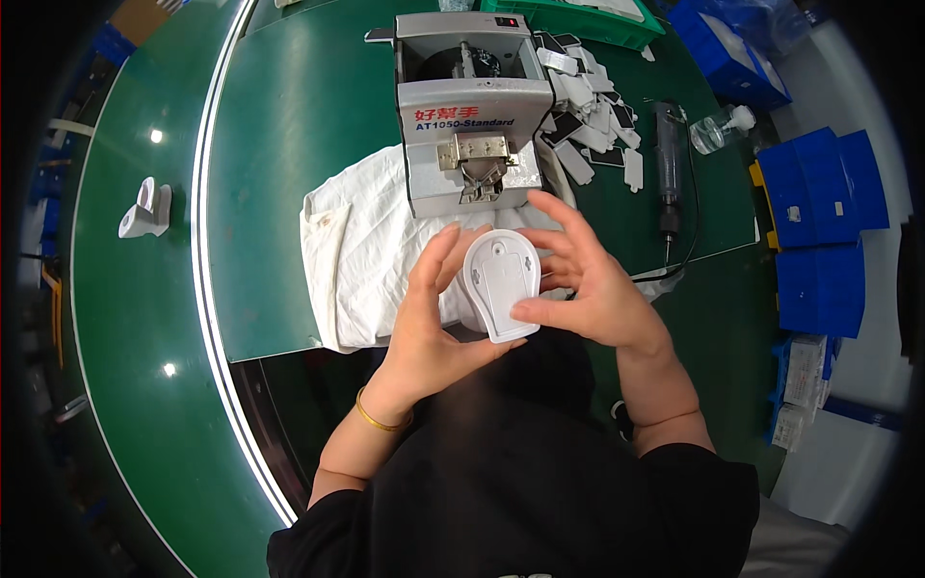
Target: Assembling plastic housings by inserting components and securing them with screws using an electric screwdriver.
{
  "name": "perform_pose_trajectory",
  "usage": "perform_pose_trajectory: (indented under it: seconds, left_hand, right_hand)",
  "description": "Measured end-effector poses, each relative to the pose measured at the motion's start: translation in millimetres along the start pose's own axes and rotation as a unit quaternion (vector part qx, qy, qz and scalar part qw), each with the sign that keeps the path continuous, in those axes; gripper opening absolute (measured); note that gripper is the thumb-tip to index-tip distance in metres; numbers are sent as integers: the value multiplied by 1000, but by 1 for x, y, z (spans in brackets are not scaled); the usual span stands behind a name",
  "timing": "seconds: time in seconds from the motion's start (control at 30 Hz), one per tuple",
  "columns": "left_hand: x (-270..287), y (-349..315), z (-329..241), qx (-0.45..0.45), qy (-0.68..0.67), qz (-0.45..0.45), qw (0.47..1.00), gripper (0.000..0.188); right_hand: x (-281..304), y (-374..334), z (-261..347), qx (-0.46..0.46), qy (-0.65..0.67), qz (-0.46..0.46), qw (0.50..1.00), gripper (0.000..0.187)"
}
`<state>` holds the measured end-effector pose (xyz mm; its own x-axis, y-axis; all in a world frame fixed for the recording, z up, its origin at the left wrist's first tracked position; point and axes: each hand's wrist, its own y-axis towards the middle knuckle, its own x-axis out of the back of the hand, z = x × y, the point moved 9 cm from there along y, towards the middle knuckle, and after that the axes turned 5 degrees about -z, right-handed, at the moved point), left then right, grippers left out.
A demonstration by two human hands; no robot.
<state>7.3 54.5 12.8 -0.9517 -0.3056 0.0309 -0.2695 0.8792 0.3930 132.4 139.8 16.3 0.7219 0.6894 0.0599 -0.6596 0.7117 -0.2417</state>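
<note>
A white plastic housing [500, 279], rounded at the top and narrower at the bottom, is held up between my two hands. A flat panel is set into the side facing me, with a screw hole near its top and small slots at either side. My left hand [419, 313] grips its left side and lower edge, thumb along the bottom. On the right, my right hand [602, 289] has its thumb on the lower face and fingers curled behind. Just beyond my hands is a grey screw feeder machine [451, 101] with a metal outlet at the front. The housing's far side is hidden.
White cloth [356, 250] lies under and before the machine. To its right are a heap of white and black flat pieces [597, 106], an electric screwdriver [667, 154] and a clear bottle [711, 133]. Blue bins [814, 202] stand far right. Another white housing [147, 210] sits left.
</note>
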Motion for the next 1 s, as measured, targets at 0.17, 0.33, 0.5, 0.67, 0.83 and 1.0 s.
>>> perform_pose_trajectory:
  seconds: [0.17,0.33,0.5,0.67,0.83,1.0]
  left_hand:
    - [4,-1,1,-7,3,-15,1000,106]
    - [-2,-4,-4,-17,27,-8,999,104]
    - [3,-9,-1,22,50,12,998,95]
    - [-3,-13,-2,26,114,108,987,89]
    - [-10,-21,6,-2,208,129,970,81]
    - [-12,-27,5,-30,229,140,963,74]
  right_hand:
    - [-12,3,0,50,19,3,999,92]
    - [14,12,-15,68,18,-130,989,49]
    - [152,17,3,174,-174,-421,873,32]
    - [261,25,-30,-48,-522,-476,706,63]
    - [280,40,-59,-162,-306,-366,864,61]
    - [241,37,-44,-45,68,-246,966,42]
